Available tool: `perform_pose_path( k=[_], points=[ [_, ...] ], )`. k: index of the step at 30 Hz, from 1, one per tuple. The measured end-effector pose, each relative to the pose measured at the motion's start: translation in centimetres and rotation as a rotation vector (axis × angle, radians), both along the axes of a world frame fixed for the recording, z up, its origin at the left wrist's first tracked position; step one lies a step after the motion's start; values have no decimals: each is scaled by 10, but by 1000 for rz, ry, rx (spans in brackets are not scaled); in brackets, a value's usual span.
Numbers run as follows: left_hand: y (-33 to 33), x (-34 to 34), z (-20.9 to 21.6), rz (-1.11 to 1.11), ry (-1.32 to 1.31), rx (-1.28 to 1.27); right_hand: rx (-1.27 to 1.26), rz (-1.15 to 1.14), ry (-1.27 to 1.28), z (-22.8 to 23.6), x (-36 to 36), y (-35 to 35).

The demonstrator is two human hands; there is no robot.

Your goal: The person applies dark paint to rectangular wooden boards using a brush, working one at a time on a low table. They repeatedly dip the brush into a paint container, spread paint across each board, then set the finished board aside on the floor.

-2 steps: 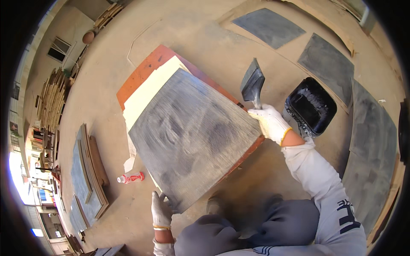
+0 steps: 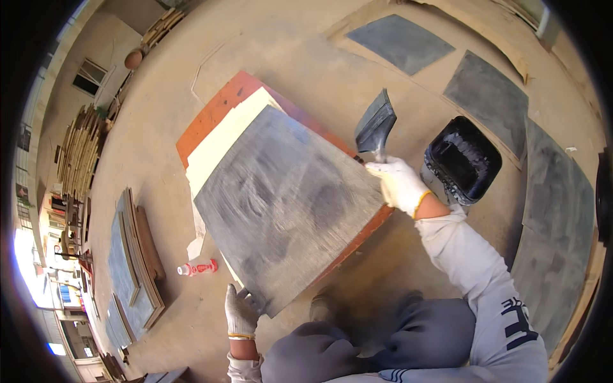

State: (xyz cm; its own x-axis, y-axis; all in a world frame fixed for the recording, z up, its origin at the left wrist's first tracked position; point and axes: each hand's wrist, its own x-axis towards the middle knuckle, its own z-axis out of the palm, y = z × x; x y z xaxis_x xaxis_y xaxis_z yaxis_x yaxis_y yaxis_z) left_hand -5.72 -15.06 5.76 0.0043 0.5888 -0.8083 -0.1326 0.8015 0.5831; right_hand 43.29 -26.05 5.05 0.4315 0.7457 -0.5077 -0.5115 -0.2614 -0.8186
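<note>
Dark-streaked rectangular grey board (image 2: 290,204), one, lies atop pale-yellow sheets (image 2: 231,137); its face looks coated throughout, their exposed strips bare. The right hand (image 2: 402,185) is closed around one wide black brush (image 2: 377,124); the left hand (image 2: 242,314), thumb spread, touches the board's near corner, grip unclear. One black-smeared square bucket (image 2: 469,150); at least three grey panels (image 2: 402,45) rightward.

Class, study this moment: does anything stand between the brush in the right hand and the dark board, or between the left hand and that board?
Nothing visible stands in either path. The brush in the right hand shows just past the right side of the dark board; the left hand is right at its near corner.
</note>
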Motion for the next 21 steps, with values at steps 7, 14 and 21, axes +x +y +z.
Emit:
perform_pose_path(
  k=[7, 14, 21],
  points=[
    [37, 55, 26, -21, -325, 84, -29, -187, -546, 30, -11, -3],
    [136, 164, 50, -842, -604, 144, -173, -511, -708, 68, 18, -118],
    [21, 448, 116, -1409, -816, 76, 141, -1385, -248, 65, -88, -326]
  ],
)
